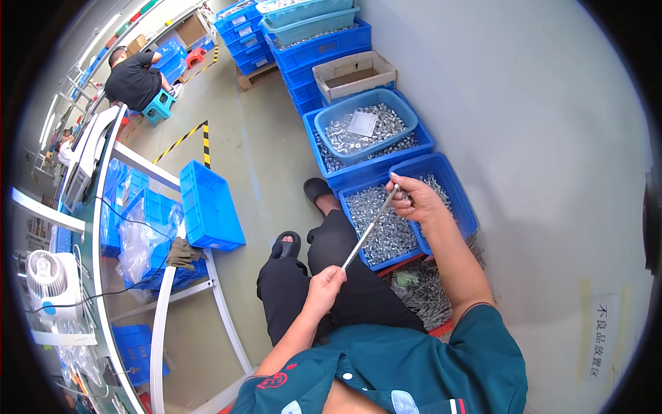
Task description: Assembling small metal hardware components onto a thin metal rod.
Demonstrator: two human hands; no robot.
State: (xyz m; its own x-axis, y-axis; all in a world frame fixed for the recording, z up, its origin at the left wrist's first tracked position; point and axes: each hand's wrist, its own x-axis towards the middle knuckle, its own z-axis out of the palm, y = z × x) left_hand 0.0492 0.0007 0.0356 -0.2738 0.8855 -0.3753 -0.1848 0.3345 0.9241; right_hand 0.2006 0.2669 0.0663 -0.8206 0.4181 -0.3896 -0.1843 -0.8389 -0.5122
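A long thin metal rod (370,229) slants between my two hands above my lap. My left hand (324,288) pinches its lower end. At the upper end, the fingers of my right hand (418,200) are closed round the rod's tip; a small fitting may be there, but it is too small to make out. Below my right hand stands a blue bin (378,262) full of small silvery metal parts (372,207). A second blue tub (463,200) with similar parts sits tilted against it. Many thin metal rods (431,297) lie in a pile beside my right thigh.
Farther along the wall, a light-blue basin (407,114) of metal parts rests on a blue crate (323,165). Beyond are a white box (355,77) and stacked blue crates (324,47). To my left stand a white-framed workbench (160,338), a fan (48,276) and a blue crate (210,207). Another person (134,81) sits far off.
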